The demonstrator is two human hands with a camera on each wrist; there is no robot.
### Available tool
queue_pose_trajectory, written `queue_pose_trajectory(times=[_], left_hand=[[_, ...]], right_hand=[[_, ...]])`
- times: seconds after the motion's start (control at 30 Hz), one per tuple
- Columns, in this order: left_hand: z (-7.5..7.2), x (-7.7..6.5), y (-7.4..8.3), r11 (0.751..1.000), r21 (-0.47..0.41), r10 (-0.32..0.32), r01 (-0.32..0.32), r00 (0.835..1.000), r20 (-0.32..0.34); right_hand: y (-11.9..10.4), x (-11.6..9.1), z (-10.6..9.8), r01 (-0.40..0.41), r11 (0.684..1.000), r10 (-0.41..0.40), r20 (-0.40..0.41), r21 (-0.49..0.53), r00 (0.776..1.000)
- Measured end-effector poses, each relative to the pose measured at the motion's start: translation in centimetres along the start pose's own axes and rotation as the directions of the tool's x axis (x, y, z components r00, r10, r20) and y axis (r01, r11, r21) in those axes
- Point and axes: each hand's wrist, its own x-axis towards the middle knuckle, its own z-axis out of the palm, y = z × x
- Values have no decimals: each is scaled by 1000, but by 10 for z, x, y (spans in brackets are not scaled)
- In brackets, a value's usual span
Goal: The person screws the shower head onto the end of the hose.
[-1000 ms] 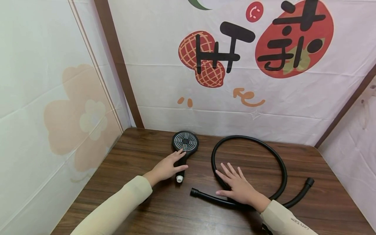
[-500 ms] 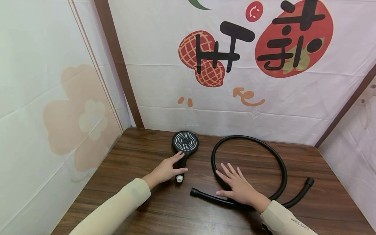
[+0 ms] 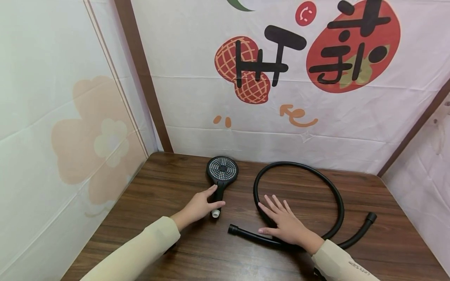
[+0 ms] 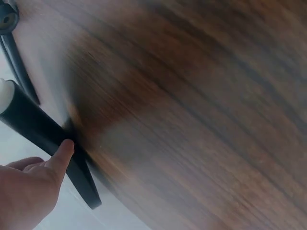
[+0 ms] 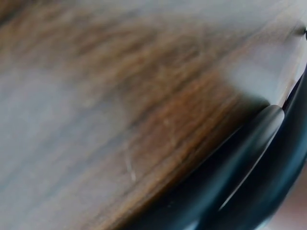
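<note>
In the head view a black shower head (image 3: 222,171) lies face up near the table's far edge, its handle toward me with a white threaded end. My left hand (image 3: 194,208) is at the handle, thumb laid across it and the index fingertip at its neck. In the left wrist view the thumb (image 4: 64,152) touches the dark handle (image 4: 41,127); part of the other fingers is hidden. My right hand (image 3: 289,223) rests palm down, fingers spread, over a looped black shower hose (image 3: 338,203). Close up, the right wrist view shows the hose (image 5: 230,167).
The hose has one end fitting (image 3: 232,229) between the hands and another fitting (image 3: 370,217) to the right. The dark wooden table (image 3: 168,171) ends at a printed white cloth wall (image 3: 197,140) behind, with more cloth at both sides.
My left hand has drawn back a little toward me, its fingertips sliding from the spray face's lower edge to the neck. The shower head, the hose and my right hand stay in place.
</note>
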Motion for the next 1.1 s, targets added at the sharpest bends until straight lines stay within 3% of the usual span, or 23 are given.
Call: queue_pose_trajectory(times=[0.33,0.8,1.0,1.1], left_hand=[[0,0,3,993,-79,-93,91,995,-19],[-1,3,7,976,-102,-194,191,981,-23],[2,2,7,955,-212,-218,209,976,-22],[3,1,7,927,-295,-244,231,970,-8]], right_hand=[[0,0,1,8,1000,-8,1,-13,1000],[-4,0,4,33,999,-33,-3,9,999],[-3,0,8,43,999,-43,-1,28,999],[-5,0,8,46,998,-46,5,37,999]])
